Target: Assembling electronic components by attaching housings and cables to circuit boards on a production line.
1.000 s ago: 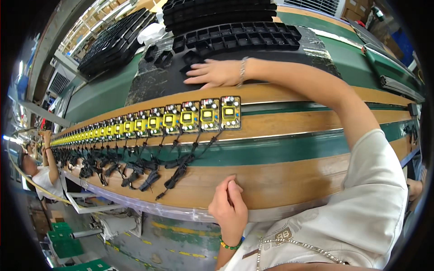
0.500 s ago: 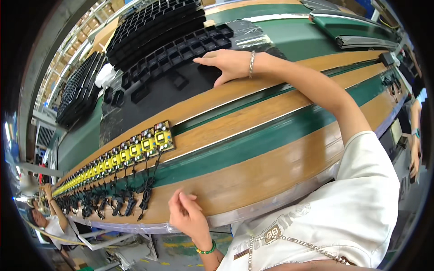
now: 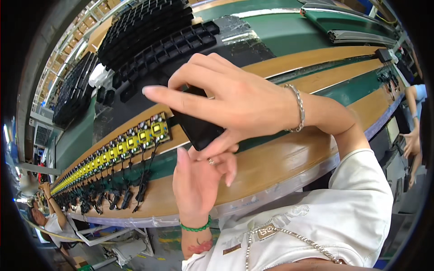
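Note:
My right hand is over the middle of the bench, gripping a black rectangular plastic case between thumb and fingers, with the index finger stretched out to the left. Just below it, my left hand is raised palm up, thumb apart and fingers loosely bent, close to the case's lower end. Whether the left fingertips touch the case is partly hidden behind my right thumb. To the left of both hands runs a long row of circuit boards with yellow transformers. Black cables hang from the boards toward the bench's near edge.
Stacked black compartment trays stand at the back, with loose black cases beside them. A green belt runs behind the wooden strips. Another person works at far left; another person's hand shows at right.
My right hand has come back from the black cases near the trays, now with a case in it. My left hand has risen to meet it and turned palm up.

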The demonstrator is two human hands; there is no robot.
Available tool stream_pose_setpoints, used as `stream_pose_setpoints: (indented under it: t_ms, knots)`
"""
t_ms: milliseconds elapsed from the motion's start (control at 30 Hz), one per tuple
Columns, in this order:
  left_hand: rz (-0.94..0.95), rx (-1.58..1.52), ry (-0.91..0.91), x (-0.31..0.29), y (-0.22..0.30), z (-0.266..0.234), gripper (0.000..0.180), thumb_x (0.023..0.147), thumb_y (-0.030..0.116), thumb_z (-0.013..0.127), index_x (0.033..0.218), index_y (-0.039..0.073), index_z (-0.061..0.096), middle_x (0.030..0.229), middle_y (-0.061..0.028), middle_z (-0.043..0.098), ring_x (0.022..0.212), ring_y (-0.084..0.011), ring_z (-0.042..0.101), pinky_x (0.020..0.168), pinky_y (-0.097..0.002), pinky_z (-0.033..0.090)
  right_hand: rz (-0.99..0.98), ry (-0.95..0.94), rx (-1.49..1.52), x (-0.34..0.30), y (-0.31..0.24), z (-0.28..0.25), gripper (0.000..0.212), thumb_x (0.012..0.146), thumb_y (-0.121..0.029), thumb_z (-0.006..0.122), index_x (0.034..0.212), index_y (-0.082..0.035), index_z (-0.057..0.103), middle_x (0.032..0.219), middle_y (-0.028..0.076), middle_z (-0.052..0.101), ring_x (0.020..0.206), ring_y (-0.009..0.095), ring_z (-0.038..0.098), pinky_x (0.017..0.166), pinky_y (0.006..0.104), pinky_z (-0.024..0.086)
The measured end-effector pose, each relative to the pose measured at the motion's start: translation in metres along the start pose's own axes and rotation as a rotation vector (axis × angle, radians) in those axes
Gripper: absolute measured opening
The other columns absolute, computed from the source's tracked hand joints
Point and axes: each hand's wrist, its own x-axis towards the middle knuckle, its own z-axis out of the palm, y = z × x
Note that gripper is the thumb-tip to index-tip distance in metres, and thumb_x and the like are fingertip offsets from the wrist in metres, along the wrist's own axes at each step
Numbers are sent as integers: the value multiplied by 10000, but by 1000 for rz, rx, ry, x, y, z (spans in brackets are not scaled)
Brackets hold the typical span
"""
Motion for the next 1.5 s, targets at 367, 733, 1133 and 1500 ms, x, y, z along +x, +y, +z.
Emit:
stream_pose_setpoints:
  t_ms: [367,733,1133,1500]
  knots:
    - [-16,-243,90,-50,34,-40,491,1001,288,581,1354,-42,494,1220,-195,594,1022,-284,594,907,-366,508,96,-100,746,15,-54,39,659,831,-449,761,1291,1,624,1173,139,558,934,266,525,816,356,467]
    - [507,1644,549,-46,36,-65,368,934,66,642,1270,-30,528,1216,-178,582,979,-295,598,892,-356,486,1076,329,1298,67,-53,-1,539,853,-215,756,1317,-34,550,1205,169,594,980,286,607,850,369,511]
    - [116,1314,643,-23,39,-46,214,965,37,552,1178,12,552,860,-84,564,649,-180,493,599,-273,409,471,11,208,31,4,117,626,822,-106,758,1380,-129,474,1388,124,459,950,265,624,810,371,536]
    - [-116,-80,499,-3,36,-57,217,1018,47,463,1205,64,572,599,1,477,405,-71,314,415,-205,240,538,35,301,4,13,134,654,818,-94,751,1397,-148,453,1414,129,407,949,300,618,825,377,538]
